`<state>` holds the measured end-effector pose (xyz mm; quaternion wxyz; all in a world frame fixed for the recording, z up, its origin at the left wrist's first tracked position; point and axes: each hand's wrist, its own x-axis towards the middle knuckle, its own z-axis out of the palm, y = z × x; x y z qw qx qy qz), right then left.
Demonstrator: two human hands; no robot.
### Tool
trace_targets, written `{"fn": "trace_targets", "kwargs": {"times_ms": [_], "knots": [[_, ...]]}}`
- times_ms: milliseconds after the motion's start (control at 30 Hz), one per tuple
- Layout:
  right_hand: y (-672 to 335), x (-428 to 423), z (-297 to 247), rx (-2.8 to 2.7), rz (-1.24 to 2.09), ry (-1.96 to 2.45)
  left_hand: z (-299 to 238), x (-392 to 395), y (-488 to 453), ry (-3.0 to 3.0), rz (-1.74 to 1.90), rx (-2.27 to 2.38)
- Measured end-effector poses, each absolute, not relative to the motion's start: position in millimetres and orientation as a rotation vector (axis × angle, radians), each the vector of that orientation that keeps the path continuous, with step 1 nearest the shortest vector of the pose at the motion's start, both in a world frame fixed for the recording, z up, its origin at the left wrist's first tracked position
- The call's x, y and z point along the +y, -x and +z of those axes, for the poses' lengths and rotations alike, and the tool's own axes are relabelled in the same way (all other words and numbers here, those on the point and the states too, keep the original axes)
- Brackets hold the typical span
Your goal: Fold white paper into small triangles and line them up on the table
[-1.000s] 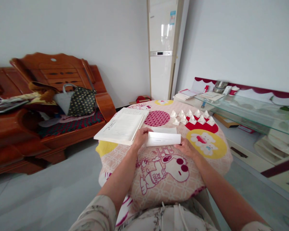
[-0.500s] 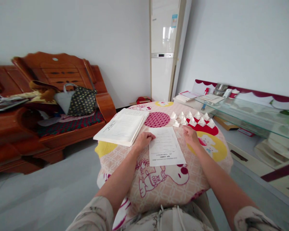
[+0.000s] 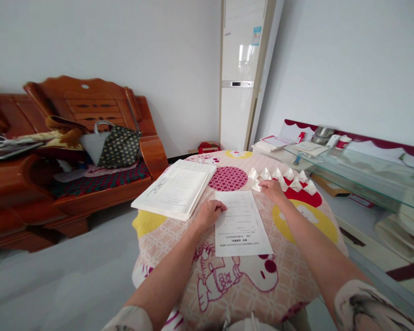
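Note:
A printed white sheet (image 3: 240,223) lies flat on a round table covered by a pink cartoon cloth (image 3: 296,271). My left hand (image 3: 209,212) rests on the sheet's left edge with its fingers curled loosely. Stretched toward the far right corner of the sheet, my right hand (image 3: 272,188) has its fingers flat on the cloth, touching a small folded white paper shape. A row of several such folded shapes (image 3: 290,177) sits just beyond it. Left of the sheet lies a thick stack of white paper (image 3: 174,188).
A carved wooden sofa (image 3: 72,151) with a spotted bag (image 3: 119,147) stands to the left. A tall white air conditioner (image 3: 239,73) fills the corner. On the right, a glass shelf unit (image 3: 359,165) holds papers and cups. Grey floor surrounds the table.
One second ago both hands held the sheet folded over; it was then unfolded flat. Since then my right hand has reached to the folded shapes and the view has shifted slightly.

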<state>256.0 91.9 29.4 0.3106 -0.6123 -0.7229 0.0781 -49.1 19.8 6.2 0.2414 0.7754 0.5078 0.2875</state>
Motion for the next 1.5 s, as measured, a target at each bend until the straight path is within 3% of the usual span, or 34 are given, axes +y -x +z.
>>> {"fn": "trace_targets", "kwargs": {"times_ms": [767, 900, 1167, 1500], "knots": [[-252.9, 88.6, 53.1, -1.905, 0.253, 1.677, 9.0, 15.5, 49.1, -2.125, 0.829, 1.372], [-244.7, 57.2, 50.6, -1.936, 0.229, 1.526, 15.5, 14.5, 51.3, -2.083, 0.916, 1.409], [-212.0, -66.5, 20.1, -2.583, 0.459, 0.962, 22.9, 13.2, 52.6, -1.998, 1.011, 1.454], [-200.8, -100.8, -0.3, -2.646, -0.046, 0.727, 15.4, 9.1, 46.9, -2.090, 0.760, 1.069]]}}
